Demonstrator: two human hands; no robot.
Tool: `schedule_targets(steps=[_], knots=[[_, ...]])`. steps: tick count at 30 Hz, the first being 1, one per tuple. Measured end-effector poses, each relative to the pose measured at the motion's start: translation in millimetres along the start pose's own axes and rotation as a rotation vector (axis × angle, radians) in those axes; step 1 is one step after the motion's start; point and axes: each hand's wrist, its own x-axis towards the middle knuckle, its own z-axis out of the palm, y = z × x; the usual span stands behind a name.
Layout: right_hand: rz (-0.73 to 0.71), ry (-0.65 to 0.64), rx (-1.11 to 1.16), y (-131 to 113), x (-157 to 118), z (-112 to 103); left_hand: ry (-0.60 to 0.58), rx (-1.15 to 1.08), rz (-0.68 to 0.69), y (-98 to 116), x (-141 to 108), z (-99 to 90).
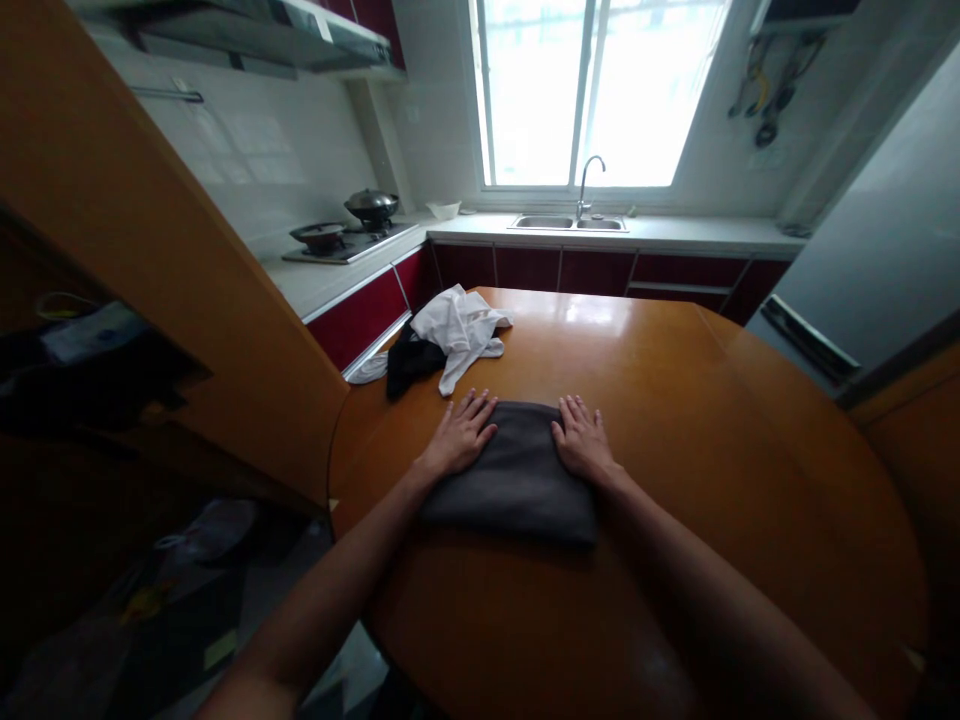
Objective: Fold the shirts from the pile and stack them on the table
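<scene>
A dark grey folded cloth item (pixel 517 480), perhaps a garment, lies flat on the wooden table (pixel 712 450) in front of me. My left hand (pixel 461 435) rests on its upper left edge, palm down with the fingers stretched out. On the upper right edge lies my right hand (pixel 581 435), also flat with fingers extended. Neither hand grips the cloth. Beyond my left hand sits a crumpled white garment (pixel 461 330), partly over a black cloth (pixel 412 362).
A wooden panel (pixel 187 260) rises at the table's left side. Behind the table run a white counter with a sink (pixel 544 222) and a stove (pixel 349 245) with two pans. A fridge (pixel 862 230) stands to the right. Bags lie on the floor at lower left.
</scene>
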Motion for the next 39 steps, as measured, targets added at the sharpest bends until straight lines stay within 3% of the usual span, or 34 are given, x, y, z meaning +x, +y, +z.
schedule_targets(steps=[5, 8, 10, 14, 18, 22, 27, 31, 33, 36, 39], knots=[[0.017, -0.031, 0.031, 3, 0, -8, -0.019, 0.003, -0.003, -1, 2, -1.1], [0.033, 0.055, 0.077, -6, -13, -23, -0.012, 0.018, 0.001, -2, 2, -0.1], [-0.036, 0.095, 0.087, -13, -30, -28, -0.002, 0.020, 0.024, -4, 2, 1.4], [-0.227, 0.009, 0.077, -22, -75, -17, 0.004, 0.057, 0.054, -9, 3, 4.7], [-0.208, -0.025, 0.054, -22, -97, -3, 0.008, 0.129, 0.070, -12, 4, 6.7], [-0.155, -0.012, 0.053, -27, -83, -16, 0.000, 0.175, 0.067, -13, 4, 7.2], [-0.043, 0.115, 0.044, -23, -35, -34, 0.007, 0.165, 0.065, -12, 4, 6.3], [0.019, -0.010, 0.030, -3, -6, -18, 0.002, 0.108, 0.046, -12, 4, 7.2], [0.021, -0.041, 0.041, 5, -2, -11, -0.005, 0.038, 0.038, -14, 6, 7.4], [0.047, 0.023, 0.080, 7, -8, -12, 0.024, -0.182, 0.013, -21, 10, 3.3], [0.069, 0.130, 0.140, 8, -25, -23, 0.217, -0.472, -0.122, -30, 8, -8.4]])
